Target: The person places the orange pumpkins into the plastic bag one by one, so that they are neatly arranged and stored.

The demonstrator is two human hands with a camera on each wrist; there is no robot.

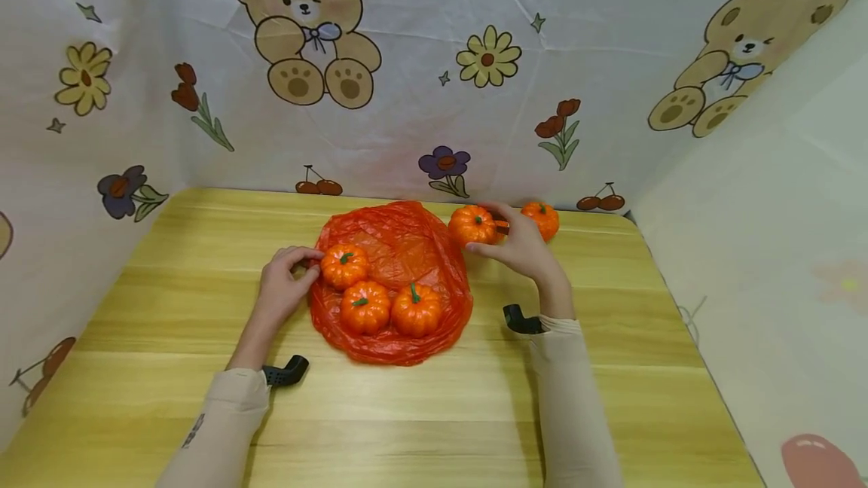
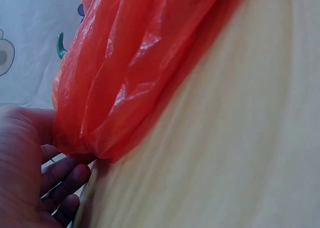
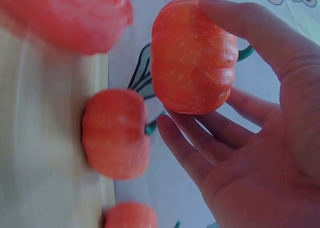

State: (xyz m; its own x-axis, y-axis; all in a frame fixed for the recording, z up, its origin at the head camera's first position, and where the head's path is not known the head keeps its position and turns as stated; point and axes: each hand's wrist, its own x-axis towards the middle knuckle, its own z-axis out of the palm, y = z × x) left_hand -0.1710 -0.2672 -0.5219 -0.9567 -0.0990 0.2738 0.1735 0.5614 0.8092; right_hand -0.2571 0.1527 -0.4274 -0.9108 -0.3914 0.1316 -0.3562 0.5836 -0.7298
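A thin red plastic bag [image 1: 407, 236] lies spread on the table, its rim bunched up around three small orange pumpkins. Those are a left pumpkin [image 1: 344, 266], a front pumpkin [image 1: 365, 308] and a right pumpkin [image 1: 417, 310], all with green stems. At the bag's left rim, my left hand [image 1: 283, 282] pinches the red plastic [image 2: 112, 83] between thumb and fingers. My right hand [image 1: 517, 243] grips another pumpkin [image 3: 192, 58] between thumb and fingertips, raised above the table beside the bag's right rim.
Near the table's back edge stand a pumpkin [image 3: 116, 133] partly behind my right hand and another pumpkin [image 1: 540, 221] farther right. Printed cloth [image 1: 407, 119] with bears and flowers rises behind the wooden table [image 1: 407, 428] and along its sides.
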